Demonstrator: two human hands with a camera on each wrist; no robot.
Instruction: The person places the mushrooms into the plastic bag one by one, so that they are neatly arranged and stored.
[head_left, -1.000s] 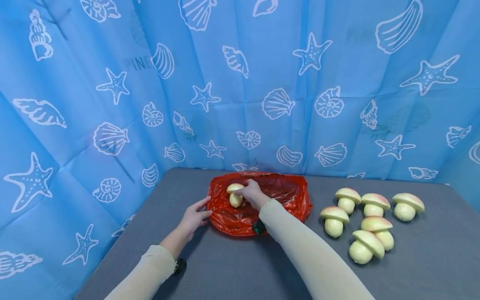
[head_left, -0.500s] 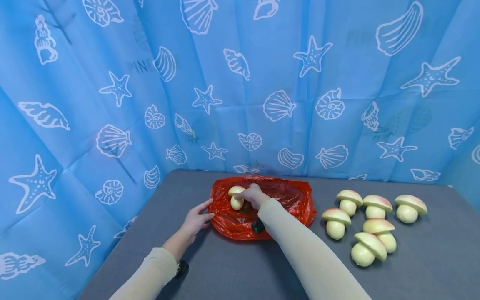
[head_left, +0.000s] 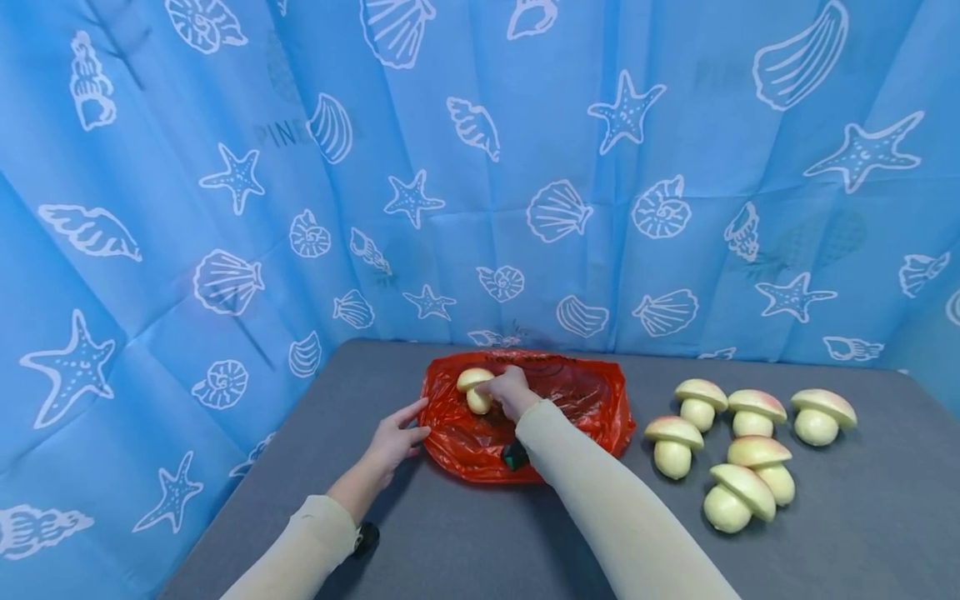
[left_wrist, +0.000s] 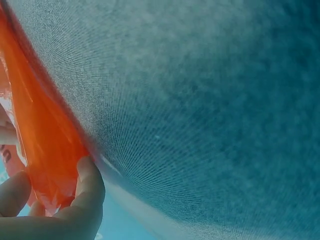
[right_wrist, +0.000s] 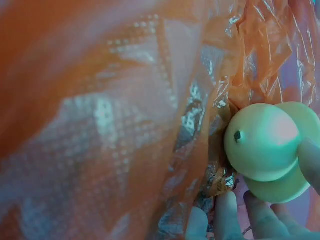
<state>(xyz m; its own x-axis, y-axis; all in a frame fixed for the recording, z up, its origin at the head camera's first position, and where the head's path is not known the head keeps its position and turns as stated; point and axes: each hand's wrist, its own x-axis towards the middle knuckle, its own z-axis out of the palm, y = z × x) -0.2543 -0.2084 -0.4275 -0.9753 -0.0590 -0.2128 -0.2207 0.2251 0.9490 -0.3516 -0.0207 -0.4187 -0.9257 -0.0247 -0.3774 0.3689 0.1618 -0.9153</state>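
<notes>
Right hand (head_left: 510, 390): thumb (right_wrist: 311, 162) on the rounded stem, fingers (right_wrist: 260, 217) beside the cap's edge; together they grip one pale mushroom-shaped piece (right_wrist: 260, 145), a dark spot on the stem's end facing the wrist camera; left hand (head_left: 390, 437): fingers spread, tips touching the left edge of the red bag (head_left: 452, 450); cannot tell whether any film is pinched.

Position: the piece is within the bag's outline, toward its left end, cap uppermost and tilted; whether its base rests on the film is hidden.

Change, against half a second ago: stem end swung slightly toward the right hand, cap nearly in place; left hand about the same; judged to be a small adjustment rather than a carry, this piece's placing unfinished while the grip holds.

Farther out: gridded texture behind the film in the right wrist view, source unclear; six loose pieces (head_left: 673, 443) on the grey table (head_left: 435, 542), right of the bag, two of them overlapping nearest the person; blue shell-print curtain (head_left: 465, 208) behind.
</notes>
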